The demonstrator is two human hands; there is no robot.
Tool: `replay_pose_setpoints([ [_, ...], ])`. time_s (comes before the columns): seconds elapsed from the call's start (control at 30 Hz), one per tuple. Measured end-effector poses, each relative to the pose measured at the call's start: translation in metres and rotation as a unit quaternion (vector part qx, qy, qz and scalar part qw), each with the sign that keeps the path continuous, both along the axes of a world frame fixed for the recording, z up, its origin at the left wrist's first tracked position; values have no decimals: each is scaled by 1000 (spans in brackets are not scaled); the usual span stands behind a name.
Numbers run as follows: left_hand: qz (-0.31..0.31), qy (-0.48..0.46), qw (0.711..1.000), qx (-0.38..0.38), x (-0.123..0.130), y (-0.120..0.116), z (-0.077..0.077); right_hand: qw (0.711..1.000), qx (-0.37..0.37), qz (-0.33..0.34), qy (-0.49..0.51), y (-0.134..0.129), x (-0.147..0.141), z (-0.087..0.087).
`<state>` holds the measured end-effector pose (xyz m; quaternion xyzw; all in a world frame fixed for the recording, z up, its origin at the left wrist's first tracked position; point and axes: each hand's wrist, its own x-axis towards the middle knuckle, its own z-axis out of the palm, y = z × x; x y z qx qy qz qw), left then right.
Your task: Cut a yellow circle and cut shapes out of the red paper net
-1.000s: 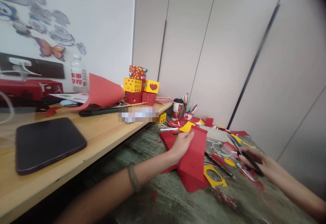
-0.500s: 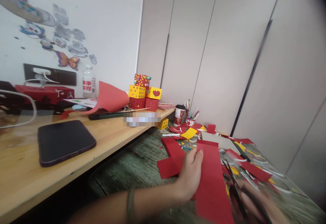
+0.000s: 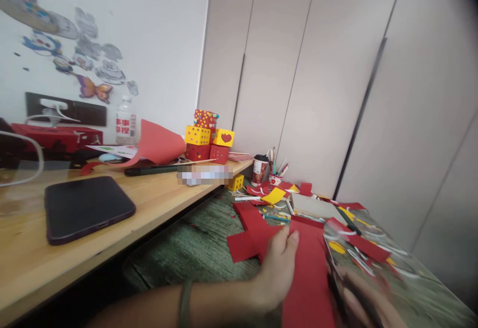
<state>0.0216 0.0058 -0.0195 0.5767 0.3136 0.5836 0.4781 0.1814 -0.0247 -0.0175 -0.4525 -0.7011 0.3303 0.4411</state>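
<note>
My left hand (image 3: pixel 278 271) pinches the left edge of a long red paper strip (image 3: pixel 308 273), thumb on its front face. The strip has a folded flap at its top. My right hand (image 3: pixel 364 298), partly blurred, grips dark scissors (image 3: pixel 338 285), whose blades lie along the strip's right edge. Beyond my left hand, a cross-shaped red paper piece (image 3: pixel 246 243) lies on the green table.
The green table (image 3: pixel 179 248) holds paper scraps, a yellow piece (image 3: pixel 274 196), a grey board (image 3: pixel 315 206), a cup (image 3: pixel 259 169) and a pen holder (image 3: pixel 275 179). On the wooden shelf (image 3: pixel 157 198) are a phone (image 3: pixel 89 208) and stacked boxes (image 3: pixel 198 135).
The scissors have moved up against the strip's right edge, and their blades look closer together. The strip and my left hand sit slightly lower; the view has shifted a little.
</note>
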Motion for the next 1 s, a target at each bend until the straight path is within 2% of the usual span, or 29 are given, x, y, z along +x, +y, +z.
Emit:
replay_pose_setpoints([
  [0.13, 11, -16, 1000, -11, 0, 0, -1, 997, -40, 28, -52, 0, 3, 3],
  [0.2, 15, -17, 999, -23, 0, 0, -2, 998, -34, 29, -40, -4, 0, 2],
  [0.3, -11, -24, 999, -18, 0, -2, -2, 1000, -21, 13, -5, -10, -6, 0],
  [0.47, -11, -41, 999, -24, 0, -4, -1, 998, -62, 16, -2, -14, -10, -3],
  [0.7, 10, -48, 999, -22, 1, -10, -2, 996, -80, -16, 33, -21, -18, 0],
  [0.9, 30, -29, 999, -16, 2, -10, -2, 997, -51, -43, 38, -20, -17, -2],
  [1.0, 35, -24, 999, -6, 1, -9, -3, 995, -71, -56, 46, -20, -17, -3],
])
